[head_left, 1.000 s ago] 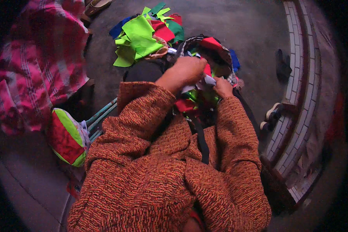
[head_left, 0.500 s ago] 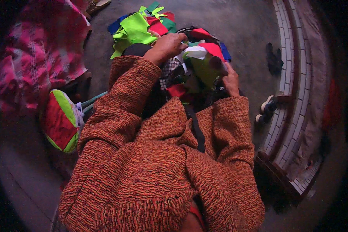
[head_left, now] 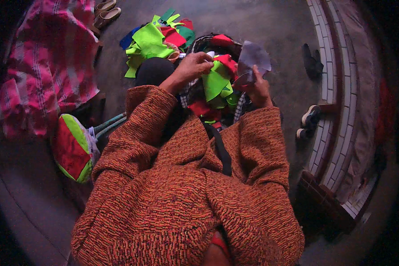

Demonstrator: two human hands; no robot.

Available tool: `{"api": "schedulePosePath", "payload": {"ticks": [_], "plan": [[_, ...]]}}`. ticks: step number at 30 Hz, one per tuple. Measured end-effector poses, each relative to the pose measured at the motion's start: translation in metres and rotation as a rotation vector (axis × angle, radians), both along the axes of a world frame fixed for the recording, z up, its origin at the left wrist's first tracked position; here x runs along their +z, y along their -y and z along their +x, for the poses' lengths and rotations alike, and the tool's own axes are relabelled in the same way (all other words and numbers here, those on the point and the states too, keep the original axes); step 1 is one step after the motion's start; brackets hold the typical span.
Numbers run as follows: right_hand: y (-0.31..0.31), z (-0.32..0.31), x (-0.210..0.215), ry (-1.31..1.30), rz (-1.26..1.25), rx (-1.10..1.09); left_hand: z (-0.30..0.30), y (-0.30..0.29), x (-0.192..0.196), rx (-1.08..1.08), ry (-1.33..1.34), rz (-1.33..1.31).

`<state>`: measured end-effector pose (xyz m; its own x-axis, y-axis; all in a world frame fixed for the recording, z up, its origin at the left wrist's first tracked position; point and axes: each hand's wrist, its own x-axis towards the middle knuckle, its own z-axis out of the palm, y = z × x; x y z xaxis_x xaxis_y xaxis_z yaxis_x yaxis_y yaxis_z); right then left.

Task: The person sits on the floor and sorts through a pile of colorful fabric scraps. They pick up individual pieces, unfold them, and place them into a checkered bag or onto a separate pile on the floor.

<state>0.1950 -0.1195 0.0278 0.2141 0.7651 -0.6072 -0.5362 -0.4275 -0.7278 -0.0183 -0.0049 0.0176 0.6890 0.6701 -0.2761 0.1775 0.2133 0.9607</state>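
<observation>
My right hand [head_left: 259,91] pinches a grey cloth piece [head_left: 254,57] between thumb and fingers, held up over the right side of a checked bag [head_left: 240,105]. The fingers of my left hand [head_left: 193,67] are closed on a small white scrap [head_left: 209,55], little of which shows. Between my hands, in the bag, are a lime-green cloth piece [head_left: 216,82] and a red scrap [head_left: 226,62]. Another red piece [head_left: 199,107] lies nearer to me, and one more [head_left: 221,41] rests at the bag's far side.
Left of the bag, a heap of lime, red, green and blue scraps [head_left: 150,41] lies on the floor. A pink plaid cloth [head_left: 44,75] hangs at far left, above a red-and-lime stuffed piece [head_left: 73,148]. Shoes [head_left: 311,116] stand by the white-tiled ledge [head_left: 327,75] on the right.
The grey cloth piece has come up in my right hand, showing its flat side. My left hand has shifted a little left and down. Lime-green cloth now shows in the bag.
</observation>
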Motion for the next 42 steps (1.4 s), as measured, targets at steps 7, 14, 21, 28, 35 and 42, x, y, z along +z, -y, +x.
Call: {"api": "schedulePosePath", "payload": {"ticks": [7,14,21,28,35,42], "plan": [[-0.006,-0.015,0.008,-0.19,0.189,0.435,0.021,0.001,0.0,-0.279,-0.103,-0.111],[-0.002,-0.017,-0.027,-0.009,0.219,0.583,0.024,0.001,-0.007,-0.315,0.009,-0.294],[-0.018,-0.01,-0.054,0.382,0.028,0.315,0.016,-0.02,-0.008,0.278,0.076,0.118],[-0.011,-0.007,-0.118,0.533,-0.242,0.063,-0.001,-0.03,-0.012,0.55,0.076,0.098],[0.022,-0.044,-0.155,0.162,-0.487,0.075,-0.002,-0.031,-0.007,0.612,0.196,0.084],[0.007,-0.058,-0.169,0.014,-0.176,-0.055,0.004,-0.028,0.01,0.546,0.253,0.039]]}}
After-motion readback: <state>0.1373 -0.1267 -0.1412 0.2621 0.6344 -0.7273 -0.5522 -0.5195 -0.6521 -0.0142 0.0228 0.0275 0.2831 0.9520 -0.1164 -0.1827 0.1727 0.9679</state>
